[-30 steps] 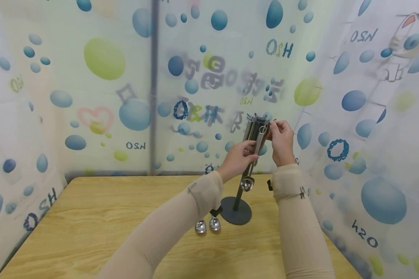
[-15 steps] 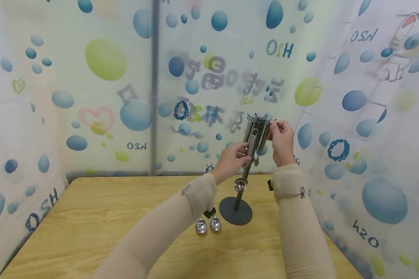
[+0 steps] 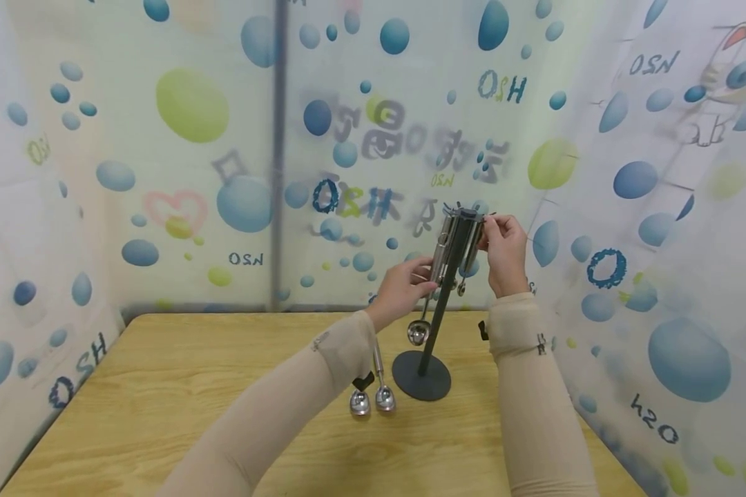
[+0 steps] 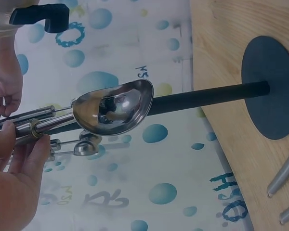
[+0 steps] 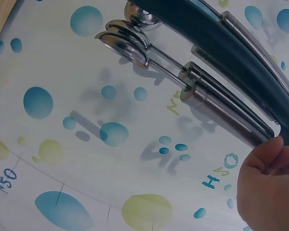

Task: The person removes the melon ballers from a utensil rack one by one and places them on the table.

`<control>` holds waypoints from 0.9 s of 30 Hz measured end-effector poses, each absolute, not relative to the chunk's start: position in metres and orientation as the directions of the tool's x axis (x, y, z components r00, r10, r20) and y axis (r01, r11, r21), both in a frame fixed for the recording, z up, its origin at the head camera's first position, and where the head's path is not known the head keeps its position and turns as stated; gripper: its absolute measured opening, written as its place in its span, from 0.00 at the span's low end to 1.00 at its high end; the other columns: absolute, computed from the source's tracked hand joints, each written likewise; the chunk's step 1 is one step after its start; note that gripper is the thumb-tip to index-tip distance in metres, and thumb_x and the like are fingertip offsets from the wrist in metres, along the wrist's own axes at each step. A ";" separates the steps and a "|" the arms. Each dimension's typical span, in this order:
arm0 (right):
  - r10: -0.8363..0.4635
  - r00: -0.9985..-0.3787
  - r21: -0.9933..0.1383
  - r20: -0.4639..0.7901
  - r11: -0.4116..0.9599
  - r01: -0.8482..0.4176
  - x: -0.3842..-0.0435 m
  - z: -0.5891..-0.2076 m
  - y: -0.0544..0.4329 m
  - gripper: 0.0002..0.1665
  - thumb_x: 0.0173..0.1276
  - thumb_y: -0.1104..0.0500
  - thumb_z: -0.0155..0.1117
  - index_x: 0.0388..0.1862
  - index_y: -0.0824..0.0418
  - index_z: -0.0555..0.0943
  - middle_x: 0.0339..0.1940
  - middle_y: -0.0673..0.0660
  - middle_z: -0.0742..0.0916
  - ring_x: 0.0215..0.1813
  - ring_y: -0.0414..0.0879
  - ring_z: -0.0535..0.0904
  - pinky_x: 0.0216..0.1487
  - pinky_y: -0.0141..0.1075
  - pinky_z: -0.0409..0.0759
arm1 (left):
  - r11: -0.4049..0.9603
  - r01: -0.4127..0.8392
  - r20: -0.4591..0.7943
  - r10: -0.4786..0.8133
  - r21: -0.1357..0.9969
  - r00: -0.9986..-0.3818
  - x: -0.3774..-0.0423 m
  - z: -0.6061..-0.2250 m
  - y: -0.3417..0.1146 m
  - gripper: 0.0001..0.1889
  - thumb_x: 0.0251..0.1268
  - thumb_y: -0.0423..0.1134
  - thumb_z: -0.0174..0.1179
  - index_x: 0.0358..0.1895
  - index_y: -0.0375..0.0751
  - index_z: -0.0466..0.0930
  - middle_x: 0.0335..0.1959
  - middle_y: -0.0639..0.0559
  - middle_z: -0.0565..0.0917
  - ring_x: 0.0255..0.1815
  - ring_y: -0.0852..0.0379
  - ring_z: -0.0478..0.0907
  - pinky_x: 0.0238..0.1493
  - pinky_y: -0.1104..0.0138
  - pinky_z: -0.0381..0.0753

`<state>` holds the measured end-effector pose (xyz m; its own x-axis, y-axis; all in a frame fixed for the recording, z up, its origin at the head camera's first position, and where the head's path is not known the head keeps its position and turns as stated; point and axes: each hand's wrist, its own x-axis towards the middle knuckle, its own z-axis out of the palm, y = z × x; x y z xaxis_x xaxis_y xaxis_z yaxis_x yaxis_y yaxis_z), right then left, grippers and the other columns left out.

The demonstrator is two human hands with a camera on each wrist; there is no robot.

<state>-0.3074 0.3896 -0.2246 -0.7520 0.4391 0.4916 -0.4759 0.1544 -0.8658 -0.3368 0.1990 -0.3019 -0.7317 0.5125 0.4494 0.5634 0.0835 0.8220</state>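
A dark utensil stand (image 3: 440, 314) with a round base leans slightly right; several metal scoops hang round its hooked top. My left hand (image 3: 400, 288) pinches the handle of one hanging scoop (image 3: 418, 333), thumb on one side and fingers on the other. Its deep oval bowl fills the middle of the left wrist view, below the hand's grip on the handle. At the rim of the top, my right hand (image 3: 506, 254) pinches a hook with thumb and fingertips. Its fingertips are beside the upper end of a hanging scoop's handle (image 5: 226, 113) in the right wrist view.
Two more scoops lie side by side on the wooden table (image 3: 224, 386), left of the stand's base: one scoop (image 3: 360, 402) and another scoop (image 3: 385, 398). My left forearm partly covers their handles. Patterned curtains (image 3: 193, 262) enclose the table's back and sides.
The held scoop has swung from the stand's front to its left side as the top turned. My left hand moved left with it. My right hand stays at the rim.
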 end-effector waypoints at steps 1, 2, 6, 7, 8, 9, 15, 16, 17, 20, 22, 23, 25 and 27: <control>0.441 -0.753 -0.868 0.488 0.152 -0.473 -0.308 -0.225 0.390 0.06 0.80 0.55 0.57 0.42 0.55 0.76 0.30 0.52 0.74 0.32 0.44 0.71 0.39 0.31 0.78 | 0.082 0.562 0.449 0.511 0.823 -0.733 -0.337 -0.303 0.198 0.27 0.73 0.36 0.63 0.73 0.43 0.71 0.54 0.45 0.84 0.53 0.51 0.83 0.48 0.64 0.85; 0.444 -0.753 -0.869 0.485 0.150 -0.471 -0.308 -0.225 0.390 0.06 0.80 0.55 0.57 0.42 0.55 0.76 0.30 0.52 0.74 0.32 0.44 0.72 0.39 0.31 0.78 | 0.084 0.562 0.449 0.509 0.823 -0.734 -0.338 -0.304 0.197 0.27 0.73 0.36 0.63 0.73 0.43 0.71 0.54 0.45 0.84 0.53 0.51 0.83 0.48 0.64 0.85; 0.449 -0.755 -0.873 0.477 0.144 -0.466 -0.308 -0.226 0.391 0.06 0.80 0.55 0.57 0.41 0.54 0.77 0.30 0.52 0.74 0.33 0.43 0.72 0.38 0.29 0.79 | 0.090 0.562 0.450 0.504 0.822 -0.737 -0.342 -0.308 0.194 0.27 0.73 0.35 0.63 0.73 0.43 0.71 0.54 0.46 0.84 0.54 0.51 0.83 0.49 0.62 0.85; 0.450 -0.755 -0.873 0.476 0.143 -0.466 -0.308 -0.226 0.391 0.06 0.80 0.55 0.57 0.41 0.54 0.77 0.30 0.52 0.74 0.33 0.43 0.72 0.38 0.29 0.79 | 0.090 0.562 0.448 0.505 0.823 -0.737 -0.343 -0.309 0.193 0.27 0.73 0.35 0.63 0.73 0.43 0.71 0.54 0.46 0.84 0.54 0.51 0.83 0.50 0.62 0.85; 0.450 -0.755 -0.873 0.477 0.141 -0.467 -0.308 -0.226 0.391 0.06 0.80 0.55 0.57 0.41 0.54 0.77 0.30 0.52 0.74 0.33 0.43 0.72 0.37 0.29 0.79 | 0.090 0.560 0.447 0.506 0.823 -0.738 -0.344 -0.310 0.193 0.27 0.73 0.35 0.63 0.73 0.43 0.71 0.54 0.46 0.84 0.54 0.51 0.83 0.50 0.62 0.85; 0.450 -0.755 -0.873 0.477 0.140 -0.467 -0.308 -0.226 0.391 0.06 0.80 0.55 0.57 0.41 0.54 0.77 0.30 0.52 0.74 0.33 0.43 0.72 0.37 0.29 0.79 | 0.089 0.557 0.445 0.506 0.826 -0.739 -0.344 -0.310 0.192 0.27 0.73 0.35 0.63 0.73 0.42 0.71 0.54 0.46 0.84 0.54 0.51 0.83 0.50 0.61 0.85; 0.446 -0.753 -0.868 0.484 0.136 -0.478 -0.308 -0.225 0.391 0.06 0.80 0.55 0.57 0.42 0.56 0.77 0.30 0.52 0.74 0.33 0.44 0.71 0.38 0.31 0.78 | 0.103 0.547 0.433 0.498 0.831 -0.751 -0.347 -0.313 0.187 0.27 0.73 0.35 0.63 0.73 0.44 0.71 0.53 0.47 0.85 0.53 0.52 0.83 0.51 0.61 0.85; 0.445 -0.753 -0.867 0.485 0.135 -0.479 -0.308 -0.225 0.391 0.06 0.80 0.55 0.57 0.42 0.56 0.76 0.30 0.52 0.74 0.34 0.44 0.71 0.38 0.31 0.78 | 0.105 0.546 0.431 0.499 0.831 -0.752 -0.348 -0.313 0.186 0.27 0.73 0.35 0.63 0.73 0.44 0.71 0.53 0.47 0.85 0.53 0.52 0.83 0.51 0.61 0.85; 0.445 -0.753 -0.867 0.485 0.134 -0.480 -0.308 -0.225 0.390 0.06 0.80 0.55 0.57 0.42 0.57 0.76 0.30 0.52 0.74 0.34 0.44 0.71 0.38 0.31 0.78 | 0.107 0.545 0.429 0.500 0.831 -0.752 -0.348 -0.314 0.185 0.26 0.73 0.36 0.63 0.72 0.44 0.71 0.53 0.47 0.85 0.53 0.52 0.83 0.51 0.61 0.85; 0.441 -0.754 -0.866 0.486 0.130 -0.482 -0.308 -0.225 0.390 0.06 0.80 0.55 0.57 0.42 0.57 0.76 0.30 0.52 0.74 0.34 0.44 0.71 0.38 0.30 0.78 | 0.107 0.543 0.426 0.502 0.833 -0.753 -0.348 -0.315 0.182 0.26 0.73 0.36 0.63 0.72 0.43 0.72 0.53 0.46 0.84 0.54 0.51 0.83 0.52 0.60 0.84; 0.437 -0.755 -0.865 0.489 0.126 -0.486 -0.308 -0.225 0.390 0.06 0.80 0.55 0.57 0.42 0.56 0.76 0.30 0.52 0.74 0.33 0.44 0.71 0.37 0.30 0.78 | 0.104 0.540 0.426 0.499 0.835 -0.755 -0.348 -0.316 0.180 0.26 0.73 0.36 0.63 0.72 0.43 0.72 0.54 0.46 0.84 0.54 0.51 0.83 0.52 0.59 0.84; 0.436 -0.756 -0.864 0.489 0.126 -0.487 -0.308 -0.225 0.390 0.06 0.80 0.55 0.57 0.42 0.56 0.76 0.30 0.52 0.74 0.33 0.44 0.71 0.37 0.30 0.78 | 0.102 0.538 0.426 0.498 0.836 -0.756 -0.347 -0.317 0.180 0.26 0.73 0.36 0.63 0.72 0.42 0.72 0.54 0.45 0.84 0.54 0.50 0.83 0.53 0.58 0.84; 0.436 -0.756 -0.864 0.488 0.123 -0.488 -0.308 -0.226 0.390 0.06 0.80 0.55 0.58 0.41 0.56 0.76 0.30 0.52 0.74 0.33 0.44 0.71 0.37 0.30 0.78 | 0.109 0.538 0.425 0.492 0.836 -0.760 -0.347 -0.318 0.179 0.25 0.73 0.35 0.63 0.71 0.42 0.73 0.54 0.45 0.84 0.54 0.50 0.83 0.53 0.57 0.84; 0.436 -0.756 -0.865 0.488 0.123 -0.487 -0.308 -0.226 0.390 0.06 0.80 0.55 0.58 0.41 0.56 0.76 0.30 0.52 0.74 0.33 0.44 0.71 0.38 0.30 0.78 | 0.117 0.535 0.420 0.490 0.836 -0.764 -0.347 -0.320 0.178 0.25 0.73 0.35 0.63 0.71 0.42 0.73 0.54 0.45 0.85 0.54 0.50 0.83 0.53 0.57 0.84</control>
